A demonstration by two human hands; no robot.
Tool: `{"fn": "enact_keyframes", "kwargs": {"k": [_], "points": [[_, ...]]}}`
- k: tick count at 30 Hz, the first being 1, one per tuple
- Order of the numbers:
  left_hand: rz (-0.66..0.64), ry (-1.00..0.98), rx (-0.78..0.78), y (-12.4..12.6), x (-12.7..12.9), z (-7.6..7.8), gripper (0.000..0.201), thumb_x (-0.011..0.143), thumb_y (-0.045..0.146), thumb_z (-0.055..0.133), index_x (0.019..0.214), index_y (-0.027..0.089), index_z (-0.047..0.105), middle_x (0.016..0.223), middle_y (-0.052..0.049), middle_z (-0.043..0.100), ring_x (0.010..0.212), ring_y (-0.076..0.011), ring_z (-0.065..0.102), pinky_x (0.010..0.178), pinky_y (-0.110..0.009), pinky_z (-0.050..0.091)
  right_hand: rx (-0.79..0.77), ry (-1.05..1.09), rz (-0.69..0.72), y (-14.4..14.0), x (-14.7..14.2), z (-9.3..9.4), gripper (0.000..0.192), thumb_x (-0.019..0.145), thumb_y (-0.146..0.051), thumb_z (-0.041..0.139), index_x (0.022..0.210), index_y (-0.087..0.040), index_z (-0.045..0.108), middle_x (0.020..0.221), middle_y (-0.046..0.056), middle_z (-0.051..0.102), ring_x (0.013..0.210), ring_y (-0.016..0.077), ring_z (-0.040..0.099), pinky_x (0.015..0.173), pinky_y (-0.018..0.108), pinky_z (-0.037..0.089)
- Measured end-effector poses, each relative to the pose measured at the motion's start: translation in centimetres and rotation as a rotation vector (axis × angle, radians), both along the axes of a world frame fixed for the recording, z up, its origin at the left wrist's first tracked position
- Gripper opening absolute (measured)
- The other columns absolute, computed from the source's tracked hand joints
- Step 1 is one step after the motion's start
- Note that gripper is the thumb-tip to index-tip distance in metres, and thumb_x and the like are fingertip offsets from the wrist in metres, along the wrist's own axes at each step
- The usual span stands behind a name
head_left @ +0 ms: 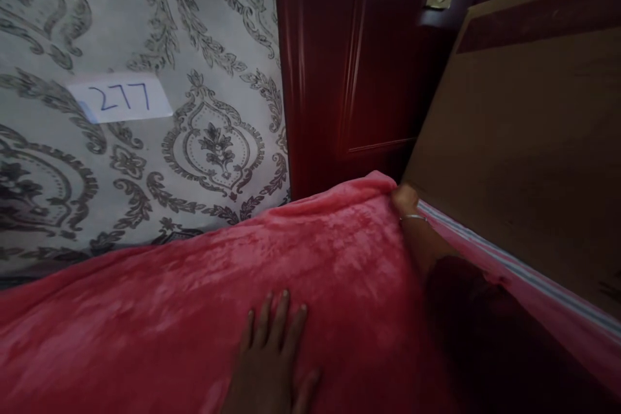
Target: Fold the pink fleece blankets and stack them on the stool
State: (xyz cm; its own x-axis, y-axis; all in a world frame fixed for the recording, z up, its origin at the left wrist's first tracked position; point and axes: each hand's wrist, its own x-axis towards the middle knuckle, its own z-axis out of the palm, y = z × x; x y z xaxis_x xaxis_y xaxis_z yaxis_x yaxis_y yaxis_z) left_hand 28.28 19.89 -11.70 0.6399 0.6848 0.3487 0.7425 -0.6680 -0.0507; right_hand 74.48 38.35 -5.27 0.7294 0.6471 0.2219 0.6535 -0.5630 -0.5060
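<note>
Fingers (281, 320) of left hand (269, 362) spread flat on pink fleece blanket (169, 310), right hand (403, 197) gripping blanket's far corner beside dark red door (349, 65), finger state hidden.

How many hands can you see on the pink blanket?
2. The left hand lies flat on the pink blanket. The right hand grips its far corner by the headboard, fingers partly hidden.
</note>
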Motion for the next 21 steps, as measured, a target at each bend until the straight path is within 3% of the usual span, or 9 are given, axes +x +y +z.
{"fn": "enact_keyframes", "kwargs": {"k": [3,7,11,14,17,21], "points": [[0.021,0.007,-0.060,0.0,0.0,0.0,0.070,0.090,0.056,0.052,0.155,0.033,0.038,0.164,-0.005,0.031,0.150,-0.0389,0.028,0.117,-0.061,0.030,-0.029,0.025,0.061,-0.4,0.5,-1.4,0.040,0.094,-0.012,0.045,0.130,-0.005,0.063,0.122,0.021,0.068,0.113,0.0295,0.064,0.088,0.029,0.047],[0.016,-0.015,-0.006,0.3,0.1,-0.4,0.067,0.091,0.055,0.050,0.154,0.032,0.041,0.164,-0.006,0.032,0.148,-0.0381,0.032,0.117,-0.061,0.029,-0.082,0.035,0.130,-2.5,2.6,-0.5,0.047,0.098,-0.016,0.047,0.144,-0.016,0.055,0.126,0.012,0.069,0.111,0.0192,0.066,0.085,0.021,0.047],[-0.010,-0.073,0.120,0.7,0.3,-1.1,0.065,0.091,0.054,0.048,0.152,0.032,0.045,0.160,-0.008,0.039,0.144,-0.0386,0.040,0.115,-0.063,0.029,-0.239,0.049,0.048,-7.0,5.3,1.2,0.035,0.097,-0.023,0.051,0.117,-0.004,0.073,0.110,0.023,0.072,0.098,0.0277,0.069,0.075,0.028,0.048],[-0.005,-0.056,0.087,1.0,0.3,-1.2,0.064,0.091,0.056,0.046,0.150,0.031,0.049,0.159,-0.008,0.041,0.144,-0.0389,0.040,0.114,-0.064,0.030,-0.338,0.084,0.083,-10.2,6.2,1.7,0.031,0.095,-0.029,0.060,0.097,-0.005,0.078,0.095,0.022,0.074,0.082,0.0258,0.070,0.068,0.029,0.048],[0.032,-0.006,0.003,1.2,0.4,-0.8,0.065,0.090,0.057,0.046,0.147,0.029,0.052,0.159,-0.009,0.041,0.144,-0.0388,0.039,0.114,-0.063,0.030,-0.368,0.080,0.151,-12.0,6.0,1.6,0.022,0.089,-0.030,0.069,0.095,-0.011,0.078,0.092,0.013,0.076,0.078,0.0210,0.069,0.066,0.026,0.048],[0.064,0.025,-0.042,1.4,0.4,-0.1,0.066,0.089,0.058,0.045,0.147,0.026,0.053,0.159,-0.009,0.040,0.144,-0.0386,0.038,0.114,-0.063,0.031,-0.345,-0.027,0.146,-12.7,4.1,1.0,0.020,0.091,-0.027,0.065,0.099,-0.011,0.075,0.102,0.014,0.075,0.091,0.0234,0.070,0.072,0.026,0.047]]}}
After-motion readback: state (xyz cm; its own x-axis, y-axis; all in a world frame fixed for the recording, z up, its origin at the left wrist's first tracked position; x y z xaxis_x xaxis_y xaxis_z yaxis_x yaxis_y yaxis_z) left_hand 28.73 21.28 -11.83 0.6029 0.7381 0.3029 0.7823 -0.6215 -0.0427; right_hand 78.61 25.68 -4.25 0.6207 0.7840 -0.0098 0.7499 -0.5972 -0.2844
